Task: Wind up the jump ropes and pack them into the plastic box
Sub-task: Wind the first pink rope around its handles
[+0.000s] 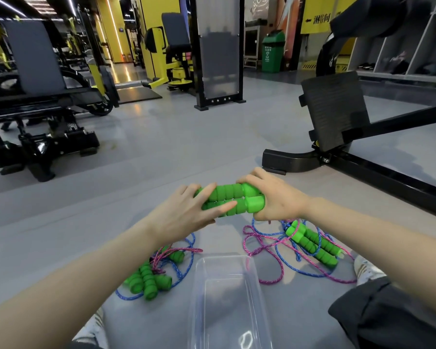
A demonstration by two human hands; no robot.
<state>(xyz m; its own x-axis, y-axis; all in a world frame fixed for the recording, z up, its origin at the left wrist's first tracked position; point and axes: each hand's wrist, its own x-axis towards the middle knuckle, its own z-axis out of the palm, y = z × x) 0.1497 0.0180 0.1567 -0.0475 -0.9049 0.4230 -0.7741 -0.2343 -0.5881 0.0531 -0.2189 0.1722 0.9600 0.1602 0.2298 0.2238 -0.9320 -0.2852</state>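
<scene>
I hold a pair of green ribbed jump-rope handles (233, 199) side by side above the floor. My right hand (275, 197) grips their right ends. My left hand (186, 210) lies over their left ends, fingers fairly straight across the foam. A clear plastic box (227, 298) stands on the floor below, nothing visible inside. A second set of green handles (315, 244) lies to the right in loose blue and pink rope (267, 248). More green handles (149, 278) lie tangled with blue and pink rope left of the box.
A black bench frame (337, 147) stands close ahead on the right. A black weight machine (43, 117) fills the left. Grey gym floor (161, 147) stretches between them. My knee in dark cloth (393, 313) is at the bottom right, beside a white shoe (368, 270).
</scene>
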